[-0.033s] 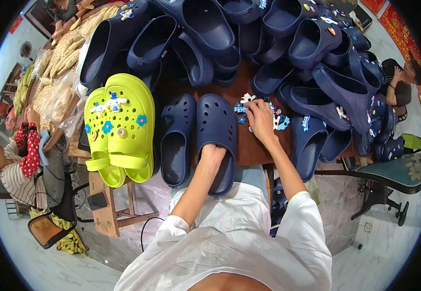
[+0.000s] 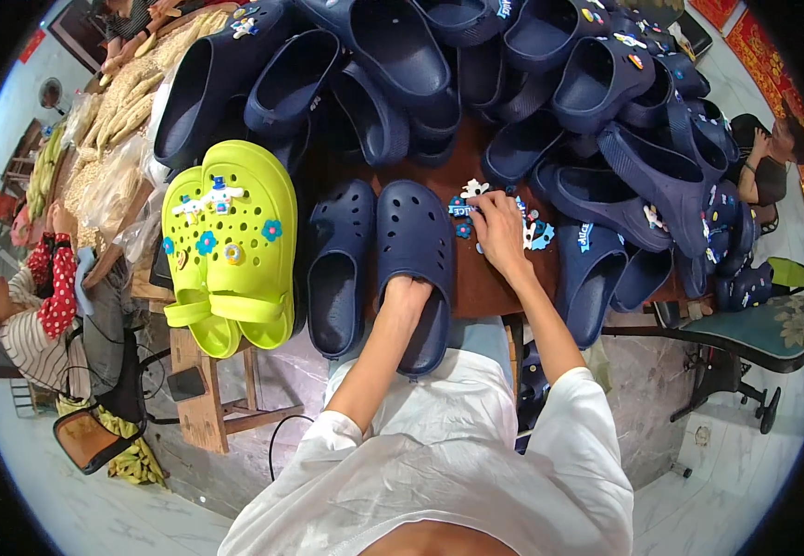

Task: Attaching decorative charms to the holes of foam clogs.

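Note:
My left hand [image 2: 408, 295] is pushed into the opening of a navy clog [image 2: 415, 243], toe pointing away from me; its fingers are hidden under the holed upper. A matching navy clog [image 2: 338, 239] lies close on its left, with no charms on either upper. My right hand [image 2: 502, 225] rests over a small pile of shoe charms [image 2: 539, 234], white, blue and dark pieces, on the brown tabletop [image 2: 478, 289]. Its thumb and forefinger are apart, fingertips touching the charms; I see none lifted. Left of the navy pair stands a lime-green pair of clogs [image 2: 263, 204] decorated with flower and character charms.
Navy clogs [image 2: 400, 56] are heaped along the back and right, several with charms. A wooden stool [image 2: 200, 417] bears a dark phone [image 2: 187, 383]. Another person [image 2: 27, 320] sits at left beside piled corn [image 2: 124, 111]. An office chair [image 2: 745, 334] stands at right.

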`<state>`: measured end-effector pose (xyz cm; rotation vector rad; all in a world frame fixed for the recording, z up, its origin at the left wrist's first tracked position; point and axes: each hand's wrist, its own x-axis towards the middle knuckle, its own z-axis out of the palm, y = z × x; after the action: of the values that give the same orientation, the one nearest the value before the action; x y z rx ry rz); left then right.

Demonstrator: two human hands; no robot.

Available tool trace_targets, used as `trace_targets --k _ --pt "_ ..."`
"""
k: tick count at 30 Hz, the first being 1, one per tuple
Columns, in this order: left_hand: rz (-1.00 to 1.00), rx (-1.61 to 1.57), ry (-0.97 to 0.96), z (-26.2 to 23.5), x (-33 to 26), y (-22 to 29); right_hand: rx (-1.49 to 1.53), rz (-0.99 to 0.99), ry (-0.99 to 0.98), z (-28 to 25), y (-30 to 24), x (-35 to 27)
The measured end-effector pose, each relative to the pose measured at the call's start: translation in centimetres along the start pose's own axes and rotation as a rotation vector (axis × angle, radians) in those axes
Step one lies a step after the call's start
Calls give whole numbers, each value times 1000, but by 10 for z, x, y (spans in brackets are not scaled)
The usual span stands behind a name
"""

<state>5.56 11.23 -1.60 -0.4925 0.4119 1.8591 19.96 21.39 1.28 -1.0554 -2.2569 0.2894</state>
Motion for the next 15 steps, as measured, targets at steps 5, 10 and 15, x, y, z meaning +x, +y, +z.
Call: trace_targets --k 5,10,15 --pt "6 -6 -19 6 5 1 66 124 60 1 8 7" --pt "23 4 -27 9 2 1 -43 79 -34 4 14 23" --pt "36 32 -25 11 -4 0 -35 112 -109 11 15 26"
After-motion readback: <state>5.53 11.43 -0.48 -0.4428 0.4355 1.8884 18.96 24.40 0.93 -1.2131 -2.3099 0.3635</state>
